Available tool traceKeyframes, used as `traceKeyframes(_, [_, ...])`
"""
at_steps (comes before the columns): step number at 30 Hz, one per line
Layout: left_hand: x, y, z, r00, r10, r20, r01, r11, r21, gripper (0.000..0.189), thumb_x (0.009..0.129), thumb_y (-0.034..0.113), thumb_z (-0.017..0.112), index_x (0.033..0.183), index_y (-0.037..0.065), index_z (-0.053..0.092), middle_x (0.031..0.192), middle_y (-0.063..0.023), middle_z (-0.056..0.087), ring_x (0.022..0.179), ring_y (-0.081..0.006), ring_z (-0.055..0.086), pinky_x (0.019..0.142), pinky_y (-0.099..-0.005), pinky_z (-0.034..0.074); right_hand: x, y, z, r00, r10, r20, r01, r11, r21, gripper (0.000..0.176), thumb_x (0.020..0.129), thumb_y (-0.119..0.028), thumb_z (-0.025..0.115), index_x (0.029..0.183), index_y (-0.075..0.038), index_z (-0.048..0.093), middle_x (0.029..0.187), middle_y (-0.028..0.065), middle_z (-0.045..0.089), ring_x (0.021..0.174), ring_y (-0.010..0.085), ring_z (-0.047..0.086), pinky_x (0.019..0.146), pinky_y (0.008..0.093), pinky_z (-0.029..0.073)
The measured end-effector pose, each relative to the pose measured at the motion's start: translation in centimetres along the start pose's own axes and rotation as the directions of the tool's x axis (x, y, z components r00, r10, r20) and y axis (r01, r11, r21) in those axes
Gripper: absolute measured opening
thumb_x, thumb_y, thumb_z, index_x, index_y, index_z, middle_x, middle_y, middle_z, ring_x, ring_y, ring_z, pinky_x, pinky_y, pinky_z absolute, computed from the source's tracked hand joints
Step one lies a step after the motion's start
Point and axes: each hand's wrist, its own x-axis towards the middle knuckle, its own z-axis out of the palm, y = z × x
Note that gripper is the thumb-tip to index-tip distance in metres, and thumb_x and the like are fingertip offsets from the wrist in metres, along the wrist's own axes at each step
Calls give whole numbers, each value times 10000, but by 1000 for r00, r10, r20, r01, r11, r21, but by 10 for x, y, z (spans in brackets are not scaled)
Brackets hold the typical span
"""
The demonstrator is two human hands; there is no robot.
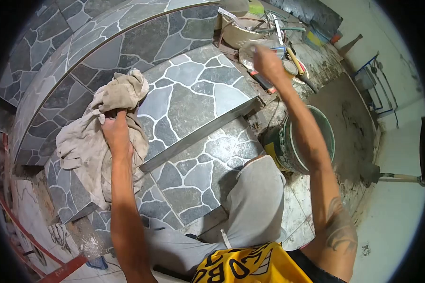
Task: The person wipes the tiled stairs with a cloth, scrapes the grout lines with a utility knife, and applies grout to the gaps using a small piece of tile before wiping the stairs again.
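My left hand point(116, 132) is closed on a crumpled beige cloth point(87, 146), which lies bunched over the tiled step point(189, 96) at the left. My right hand point(269, 63) is stretched out to the far right, above a cluster of tools beside the step. Its fingers look curled together and are slightly blurred; what they hold, if anything, is hidden. Below it lies a tool with a black and orange handle point(263, 82). A yellow-handled tool point(295, 60) is just to its right.
A green bucket point(288, 146) stands beside my right forearm and knee. Behind the tools is a cluttered beige tub point(238, 35). A curved, stone-patterned wall point(146, 40) borders the step, whose front has a metal edge point(203, 134). A shovel point(370, 173) lies right of the wet grey mortar point(347, 118).
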Motion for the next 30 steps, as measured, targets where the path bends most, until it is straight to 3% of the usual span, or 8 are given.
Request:
traceKeyframes(1, [1, 0, 3, 1000, 31, -3, -31, 999, -10, 307, 878, 107, 644, 1128, -72, 637, 1075, -60, 656, 925, -132, 606, 798, -267, 466, 7, 15, -9, 984, 161, 73, -151, 979, -135, 376, 903, -184, 537, 1272, -128, 581, 851, 222, 665, 776, 389, 661, 663, 492, 522])
traceKeyframes(4, [2, 3, 3, 999, 51, 16, -52, 998, 31, 330, 876, 116, 651, 1147, -72, 628, 1096, -61, 653, 949, -135, 603, 819, -267, 461, 34, 87, -5, 988, 44, 145, 0, 957, -290, 479, 876, -139, 553, 1352, -197, 536, 800, 232, 674, 663, 323, 681, 605, 447, 544])
traceKeyframes(6, [-1, 3, 4, 999, 27, 22, -29, 996, 82, 341, 877, 116, 654, 1161, -71, 624, 1113, -62, 651, 971, -138, 600, 841, -267, 455, 57, 81, -25, 926, 142, 350, -111, 988, -107, 388, 856, -71, 534, 1233, -93, 620, 788, 216, 686, 581, 293, 686, 570, 423, 557])
traceKeyframes(9, [1, 6, 4, 1000, 18, 3, -19, 993, 118, 359, 879, 113, 653, 1187, -67, 614, 1144, -64, 647, 1013, -144, 594, 882, -269, 441, 79, 81, -14, 786, 314, 533, -129, 926, -356, 264, 830, -16, 532, 1050, 19, 672, 786, 204, 698, 557, 270, 695, 544, 400, 562])
traceKeyframes(12, [-6, 9, 13, 999, 41, -11, -40, 996, 82, 388, 876, 116, 657, 1213, -66, 600, 1180, -64, 638, 1056, -150, 585, 920, -266, 424, 70, 75, -14, 877, 220, 426, -71, 938, -338, 174, 811, 5, 536, 892, 80, 671, 808, 203, 707, 584, 263, 709, 532, 396, 562])
traceKeyframes(13, [-7, 12, 16, 999, 45, -7, -44, 995, 86, 396, 875, 116, 658, 1221, -67, 594, 1193, -64, 633, 1070, -152, 582, 932, -266, 419, 72, 74, -14, 863, 264, 430, -79, 912, -402, 196, 783, -90, 608, 929, -19, 717, 958, 213, 703, 901, 370, 700, 730, 461, 564])
traceKeyframes(20, [-9, 17, 16, 1000, 18, -15, -15, 990, 141, 430, 878, 88, 642, 1269, -70, 563, 1260, -70, 604, 1122, -158, 562, 968, -263, 400, 69, 110, -4, 974, 114, 196, -27, 917, -398, 212, 865, -133, 543, 1026, -70, 666, 874, 199, 694, 800, 380, 687, 680, 480, 549])
traceKeyframes(30, [-8, 15, 14, 1000, 27, -12, -25, 992, 120, 480, 831, 6, 633, 1294, -64, 527, 1282, -88, 586, 1145, -177, 559, 993, -279, 394, 48, 100, -43, 872, 202, 445, -98, 964, -246, 347, 874, -139, 514, 1206, -127, 615, 877, 190, 699, 782, 342, 700, 668, 476, 561])
